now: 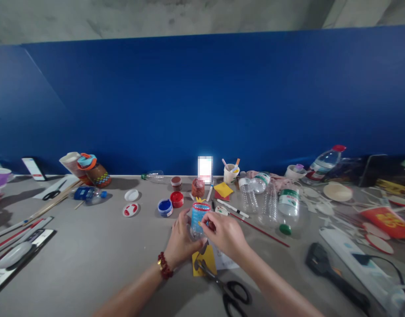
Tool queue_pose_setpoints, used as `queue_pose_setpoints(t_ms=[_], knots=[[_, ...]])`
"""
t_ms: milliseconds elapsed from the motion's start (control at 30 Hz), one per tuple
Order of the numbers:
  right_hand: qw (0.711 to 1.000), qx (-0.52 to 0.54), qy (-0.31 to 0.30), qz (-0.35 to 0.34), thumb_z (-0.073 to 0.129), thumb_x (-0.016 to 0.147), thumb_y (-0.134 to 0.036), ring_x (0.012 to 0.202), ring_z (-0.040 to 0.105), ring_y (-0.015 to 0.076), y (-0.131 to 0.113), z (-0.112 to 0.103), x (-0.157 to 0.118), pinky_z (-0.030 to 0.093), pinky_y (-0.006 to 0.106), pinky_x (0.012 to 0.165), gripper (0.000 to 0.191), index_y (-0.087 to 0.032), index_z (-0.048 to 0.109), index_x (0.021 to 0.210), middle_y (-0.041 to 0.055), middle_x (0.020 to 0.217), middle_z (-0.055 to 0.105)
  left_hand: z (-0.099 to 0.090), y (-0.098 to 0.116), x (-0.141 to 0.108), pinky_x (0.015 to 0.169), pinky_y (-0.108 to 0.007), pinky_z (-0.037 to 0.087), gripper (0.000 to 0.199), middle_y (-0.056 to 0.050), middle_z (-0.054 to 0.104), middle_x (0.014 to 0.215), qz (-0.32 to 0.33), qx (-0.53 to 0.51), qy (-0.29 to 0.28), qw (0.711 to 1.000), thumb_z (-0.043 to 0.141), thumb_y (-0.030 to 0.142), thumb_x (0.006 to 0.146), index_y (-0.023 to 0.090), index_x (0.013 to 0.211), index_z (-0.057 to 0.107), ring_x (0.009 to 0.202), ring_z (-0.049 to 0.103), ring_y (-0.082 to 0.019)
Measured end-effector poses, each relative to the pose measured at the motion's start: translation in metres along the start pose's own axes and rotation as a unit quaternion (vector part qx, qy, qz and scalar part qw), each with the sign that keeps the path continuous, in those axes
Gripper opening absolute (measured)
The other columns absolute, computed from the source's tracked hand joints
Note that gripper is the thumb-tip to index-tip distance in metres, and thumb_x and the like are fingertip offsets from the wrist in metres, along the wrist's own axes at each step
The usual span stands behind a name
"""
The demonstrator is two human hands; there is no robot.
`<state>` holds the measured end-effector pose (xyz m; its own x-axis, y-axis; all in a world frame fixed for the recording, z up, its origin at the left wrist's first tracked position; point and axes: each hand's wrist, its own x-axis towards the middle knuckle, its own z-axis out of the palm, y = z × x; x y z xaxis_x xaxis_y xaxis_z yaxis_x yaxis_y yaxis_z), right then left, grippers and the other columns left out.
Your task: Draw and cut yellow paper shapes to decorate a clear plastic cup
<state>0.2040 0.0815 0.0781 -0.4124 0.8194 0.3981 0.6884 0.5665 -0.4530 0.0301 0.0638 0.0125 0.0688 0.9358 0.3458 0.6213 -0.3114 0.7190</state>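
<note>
My left hand (182, 235) is wrapped around a cut plastic bottle (197, 213), holding it upright near its base. The bottle is clear at the bottom, painted blue above, with a red rim and yellow points showing over the top. My right hand (225, 231) is closed in a pinch at the bottle's right side. A tiny yellow piece (200, 223) shows at its fingertips, against the blue wall. Below the hands lies a sheet of yellow paper (204, 266), with black-handled scissors (222, 284) resting across it. White paper (225, 260) is partly under my right forearm.
Open jars of blue paint (165, 208) and red paint (176, 199) stand left of the bottle. Several plastic bottles (290, 203) crowd the right, beside a thin red stick (260, 230). A black-handled tool (334, 275) and a white power strip (351, 259) lie front right.
</note>
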Motion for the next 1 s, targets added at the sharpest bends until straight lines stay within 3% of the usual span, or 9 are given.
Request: queue_pose_setpoints(t_ms=[1000], knots=[[0.997,-0.068,0.036,-0.026,0.056,0.085,-0.018,0.057,0.056,0.0128,-0.001,0.013,0.002,0.031,0.024,0.057,0.013,-0.02,0.062,0.074,-0.0008,0.064,0.062,-0.001,0.004,0.001,0.089,-0.048,0.047,0.08,-0.007,0.057,0.107,-0.016,0.002,0.006,1.0,0.066,0.026,0.065,0.021,0.136,0.029,0.1,0.06,-0.027]])
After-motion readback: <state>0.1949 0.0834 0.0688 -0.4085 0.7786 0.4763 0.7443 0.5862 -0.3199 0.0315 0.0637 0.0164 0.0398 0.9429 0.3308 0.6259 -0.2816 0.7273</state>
